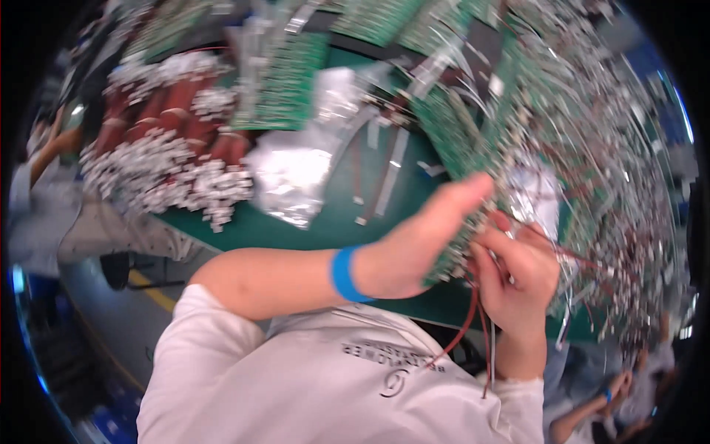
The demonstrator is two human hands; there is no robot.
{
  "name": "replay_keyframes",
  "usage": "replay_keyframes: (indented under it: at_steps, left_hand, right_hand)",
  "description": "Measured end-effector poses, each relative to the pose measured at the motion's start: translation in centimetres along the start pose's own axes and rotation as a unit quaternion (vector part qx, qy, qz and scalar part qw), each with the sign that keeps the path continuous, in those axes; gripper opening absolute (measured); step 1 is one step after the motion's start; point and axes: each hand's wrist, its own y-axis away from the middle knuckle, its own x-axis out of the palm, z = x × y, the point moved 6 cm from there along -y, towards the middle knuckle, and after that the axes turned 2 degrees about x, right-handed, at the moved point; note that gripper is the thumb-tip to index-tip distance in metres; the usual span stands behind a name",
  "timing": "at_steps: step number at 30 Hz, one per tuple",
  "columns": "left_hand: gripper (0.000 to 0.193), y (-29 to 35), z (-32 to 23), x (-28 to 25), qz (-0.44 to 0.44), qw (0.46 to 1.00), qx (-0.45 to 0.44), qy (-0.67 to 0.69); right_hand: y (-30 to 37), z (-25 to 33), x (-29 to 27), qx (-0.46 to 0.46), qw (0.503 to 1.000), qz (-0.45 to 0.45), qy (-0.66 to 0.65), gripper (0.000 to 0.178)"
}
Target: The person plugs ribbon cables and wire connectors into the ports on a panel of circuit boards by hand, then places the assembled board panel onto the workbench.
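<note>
My left hand (418, 244), with a blue band (345, 274) at the wrist, grips a green circuit board panel (449, 265) by its side. Its thumb stretches along the panel; most of the other fingers are hidden. Close against the panel's right side, my right hand (518, 270) is closed in a pinch on red wires (472, 314), whose loose ends hang down in front of my shirt. Blur and the fingers hide the exact spot where wire and board meet.
Bundled red wires with white connectors (174, 159) lie at the left of the green table (340, 214). Beside them are clear plastic bags (292, 174) and stacked green boards (285, 89). Wired boards (584, 148) pile up at the right. Other people's arms (592, 407) show at lower right.
</note>
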Motion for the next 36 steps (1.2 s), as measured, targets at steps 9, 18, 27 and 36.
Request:
replay_keyframes:
  at_steps: [9, 18, 27, 36]
  left_hand:
    - [0.034, 0.4, 0.1, 0.1, 0.089, 0.996, -0.019, -0.023]
    - [0.076, 0.8, -0.7, 1.6, 0.150, 0.987, -0.063, -0.011]
    - [0.021, 1.5, 0.2, -3.6, -0.003, 0.998, -0.067, 0.011]
    - [0.022, 2.3, 0.1, -3.0, -0.005, 0.995, -0.100, 0.021]
  right_hand:
    - [0.5, -0.3, -2.0, 0.007, 0.996, 0.023, -0.085, 0.022]
    - [0.6, -7.2, -6.4, 0.098, 0.947, 0.038, -0.303, 0.007]
    - [0.8, -4.0, -2.3, 0.076, 0.948, 0.041, -0.306, 0.020]
    - [0.8, -2.6, -2.2, -0.057, 0.989, -0.059, -0.127, 0.019]
